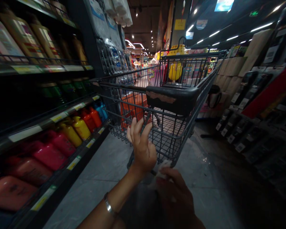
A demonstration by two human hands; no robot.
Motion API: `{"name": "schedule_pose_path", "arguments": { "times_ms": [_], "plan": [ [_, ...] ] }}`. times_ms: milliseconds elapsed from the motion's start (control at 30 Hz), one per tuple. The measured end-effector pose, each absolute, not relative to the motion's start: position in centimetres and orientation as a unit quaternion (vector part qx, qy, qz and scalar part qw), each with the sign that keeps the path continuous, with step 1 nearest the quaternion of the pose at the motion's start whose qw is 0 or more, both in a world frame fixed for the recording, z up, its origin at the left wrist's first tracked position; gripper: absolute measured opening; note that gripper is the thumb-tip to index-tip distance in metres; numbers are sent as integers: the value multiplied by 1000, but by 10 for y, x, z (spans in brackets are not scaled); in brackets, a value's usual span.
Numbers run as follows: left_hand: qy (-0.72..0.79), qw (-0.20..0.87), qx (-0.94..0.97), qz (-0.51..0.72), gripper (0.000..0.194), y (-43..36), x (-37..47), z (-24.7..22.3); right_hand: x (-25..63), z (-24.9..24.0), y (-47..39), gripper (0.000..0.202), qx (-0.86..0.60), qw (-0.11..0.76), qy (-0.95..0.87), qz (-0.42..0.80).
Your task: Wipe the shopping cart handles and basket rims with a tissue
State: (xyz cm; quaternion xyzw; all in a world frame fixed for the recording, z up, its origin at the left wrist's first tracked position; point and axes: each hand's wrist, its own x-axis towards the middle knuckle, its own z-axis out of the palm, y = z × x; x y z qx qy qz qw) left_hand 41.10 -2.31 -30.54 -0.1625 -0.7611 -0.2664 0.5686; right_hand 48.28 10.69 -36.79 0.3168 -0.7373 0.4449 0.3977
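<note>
A dark metal shopping cart stands in front of me, with a worn black plastic corner piece on its rim. My left hand is raised before the cart's wire side, fingers apart and loosely bent, nothing visible in them. Lower and to the right, my right hand pinches a crumpled whitish piece, which looks like tissue or thin cloth. Shadow and blur hide part of that hand. A silver bracelet circles my left wrist.
Shelves on the left carry coloured pump bottles and green-looking containers. An orange basket or bin shows through the cart's wires. Packaged goods hang on a rack at the right. Grey floor lies beneath.
</note>
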Motion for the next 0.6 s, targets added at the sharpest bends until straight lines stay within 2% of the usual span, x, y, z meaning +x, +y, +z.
{"name": "schedule_pose_path", "arguments": {
  "times_ms": [133,200,267,433,600],
  "plan": [
    [-723,597,-176,-300,43,-17,437,-314,471,-376,110,30,365,380,-750,399],
    [-740,557,-222,-305,26,-16,446,-317,467,-377,115,26,358,397,-746,398],
    [-757,514,-259,-308,18,-17,450,-317,465,-375,120,25,359,414,-732,403],
    [-763,486,-300,-301,25,-12,447,-320,467,-372,139,25,322,423,-711,460],
    [-792,463,-309,-251,41,6,448,-330,458,-388,156,17,116,465,-703,526]
  ]
}}
